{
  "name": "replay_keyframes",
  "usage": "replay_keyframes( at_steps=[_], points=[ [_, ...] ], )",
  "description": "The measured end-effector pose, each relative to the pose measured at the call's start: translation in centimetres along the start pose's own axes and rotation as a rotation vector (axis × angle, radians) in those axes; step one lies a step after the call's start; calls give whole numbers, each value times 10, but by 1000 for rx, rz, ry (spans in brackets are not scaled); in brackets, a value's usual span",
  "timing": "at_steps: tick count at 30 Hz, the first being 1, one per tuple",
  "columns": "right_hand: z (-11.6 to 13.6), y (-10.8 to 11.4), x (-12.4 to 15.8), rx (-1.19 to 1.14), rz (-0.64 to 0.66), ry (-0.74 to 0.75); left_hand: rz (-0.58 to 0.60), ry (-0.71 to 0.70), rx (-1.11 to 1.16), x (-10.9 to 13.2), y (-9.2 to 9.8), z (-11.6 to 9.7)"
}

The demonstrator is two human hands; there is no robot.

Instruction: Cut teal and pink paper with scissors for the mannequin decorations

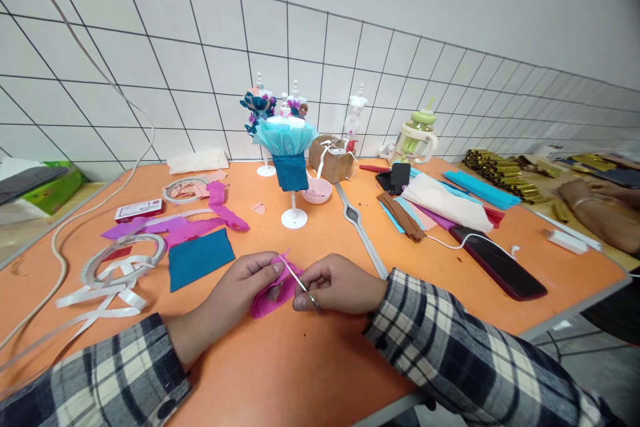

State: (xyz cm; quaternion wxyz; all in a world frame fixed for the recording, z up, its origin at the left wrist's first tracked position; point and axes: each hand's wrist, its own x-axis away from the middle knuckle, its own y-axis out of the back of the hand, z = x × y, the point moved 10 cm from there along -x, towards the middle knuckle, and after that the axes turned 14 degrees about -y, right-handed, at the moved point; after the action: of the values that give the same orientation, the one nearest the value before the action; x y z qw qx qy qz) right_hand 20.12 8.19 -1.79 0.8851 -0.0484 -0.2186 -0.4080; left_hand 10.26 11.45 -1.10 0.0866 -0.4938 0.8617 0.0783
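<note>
Between the thumb and fingers of my left hand (250, 283) is a piece of magenta crepe paper (270, 303), its lower part hanging toward the table. My right hand (337, 283) is closed around a thin silver metal tool (299, 279), whose exact kind I cannot make out. The tool's tip reaches the top of the paper beside my left thumb. Straight ahead stands a small mannequin (290, 167) in a teal paper dress with a light blue frill, on a round white base. A flat teal paper rectangle (201, 259) lies left of my left hand.
White tape rolls (125, 260) and magenta paper strips (187, 230) are at left. Behind the mannequin are a pink bowl (317, 191) and a cardboard box (331, 159). At right lie folded papers (447, 203), a phone (500, 263) and a drink bottle (417, 137). Another person's hands (600, 207) show far right.
</note>
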Motion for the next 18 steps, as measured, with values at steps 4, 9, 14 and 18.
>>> replay_keyframes(
  at_steps=[4,9,14,18],
  points=[
    [-1,1,-1,22,-11,-5,-14,-4,43,1,1,-1],
    [-4,1,-3,8,-3,-14,-11,-2,104,2,-1,-3],
    [-5,-1,-3,22,5,-11,9,1,53,0,-1,-1],
    [-2,0,-3,42,-14,7,24,-2,22,-1,-2,-2]
  ],
)
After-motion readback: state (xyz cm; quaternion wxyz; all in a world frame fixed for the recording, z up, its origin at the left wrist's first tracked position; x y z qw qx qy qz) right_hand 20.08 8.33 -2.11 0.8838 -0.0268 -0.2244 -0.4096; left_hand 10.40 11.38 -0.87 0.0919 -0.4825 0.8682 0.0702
